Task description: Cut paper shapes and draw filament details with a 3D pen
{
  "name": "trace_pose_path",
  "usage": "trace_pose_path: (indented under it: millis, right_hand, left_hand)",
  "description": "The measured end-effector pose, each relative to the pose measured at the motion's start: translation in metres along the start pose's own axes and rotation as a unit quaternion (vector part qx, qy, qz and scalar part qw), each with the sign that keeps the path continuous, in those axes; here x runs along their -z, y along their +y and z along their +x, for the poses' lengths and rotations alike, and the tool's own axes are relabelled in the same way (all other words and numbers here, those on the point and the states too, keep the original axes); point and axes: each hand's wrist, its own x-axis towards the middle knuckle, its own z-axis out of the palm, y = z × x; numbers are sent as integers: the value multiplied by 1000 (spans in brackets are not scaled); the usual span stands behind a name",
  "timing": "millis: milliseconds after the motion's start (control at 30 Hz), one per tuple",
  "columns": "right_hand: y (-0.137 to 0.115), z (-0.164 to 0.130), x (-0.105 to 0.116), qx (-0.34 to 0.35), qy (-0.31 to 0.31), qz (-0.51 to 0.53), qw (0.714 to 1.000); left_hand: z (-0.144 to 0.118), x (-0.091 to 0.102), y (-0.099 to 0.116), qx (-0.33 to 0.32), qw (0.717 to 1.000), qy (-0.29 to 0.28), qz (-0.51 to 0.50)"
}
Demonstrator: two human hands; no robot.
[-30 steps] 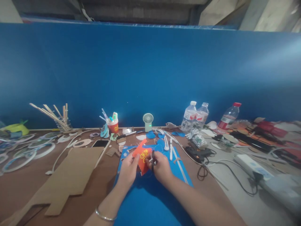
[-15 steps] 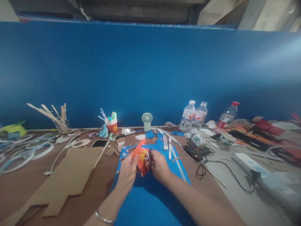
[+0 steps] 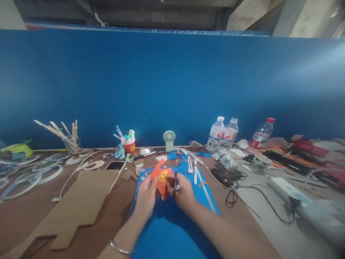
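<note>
Both bare forearms reach in from the bottom edge and slant inward, the left forearm [image 3: 121,232] leaning right, the right forearm [image 3: 221,225] crossing leftward at a flatter angle. The left hand [image 3: 145,198] is raised in a pinch, its thumb [image 3: 153,184] pointing forward and upward. Facing it, the right hand [image 3: 185,193] is curled in a grip, knuckles rounded, with its fingertips [image 3: 169,184] turned toward the left. The two hands are near each other but apart, both wrists fairly straight
</note>
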Motion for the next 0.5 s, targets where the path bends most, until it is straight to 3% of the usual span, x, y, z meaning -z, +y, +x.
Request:
trace_pose_path:
  millis: [267, 367, 500]
  right_hand:
    - [3, 2, -1, -68, 24, 50, 996]
    - [3, 4, -2, -102, 49, 98, 989]
    - [3, 10, 2, -158, 112, 153, 969]
  left_hand:
    - [1, 3, -4, 21, 991, -130, -18]
    - [2, 3, -7, 17, 990, -138, -9]
    - [4, 4, -9, 30, 994, -103, -37]
